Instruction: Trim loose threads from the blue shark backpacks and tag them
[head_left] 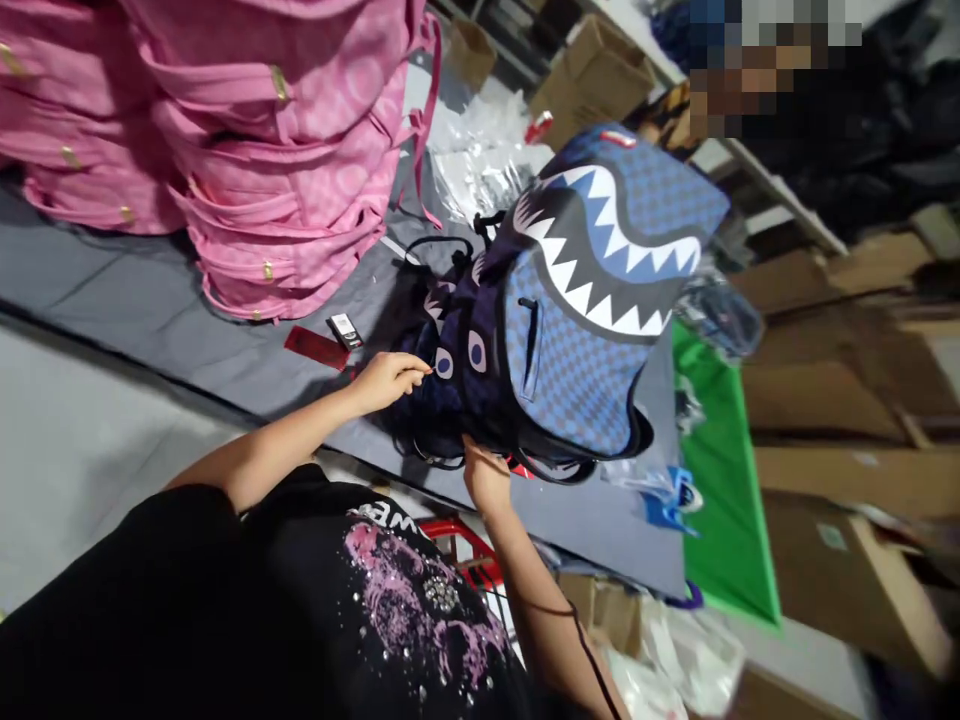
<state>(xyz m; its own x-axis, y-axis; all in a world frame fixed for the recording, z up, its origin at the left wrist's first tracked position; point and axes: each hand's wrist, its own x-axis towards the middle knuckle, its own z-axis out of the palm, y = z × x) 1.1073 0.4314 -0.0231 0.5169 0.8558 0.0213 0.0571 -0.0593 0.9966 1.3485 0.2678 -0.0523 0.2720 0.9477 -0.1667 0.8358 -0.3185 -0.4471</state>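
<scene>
A blue checkered backpack point(600, 280) with a white-toothed shark mouth printed on it lies at the centre of the table. Against its left side is a darker bag part point(484, 360) with printed eyes; whether this is a separate bag I cannot tell. My left hand point(390, 380) is closed in a pinch at the dark fabric beside one eye, and whatever is between its fingertips is too small to name. My right hand point(486, 475) reaches under the near edge of the dark part, its fingers hidden by the fabric.
Pink backpacks point(277, 150) stand stacked at the left on the grey table point(150, 285). A red tag point(316, 347) and a small black-and-white label point(345, 331) lie nearby. Clear plastic wrapping point(484, 150) is behind. Right are a green panel point(724, 480) and cardboard boxes point(840, 480).
</scene>
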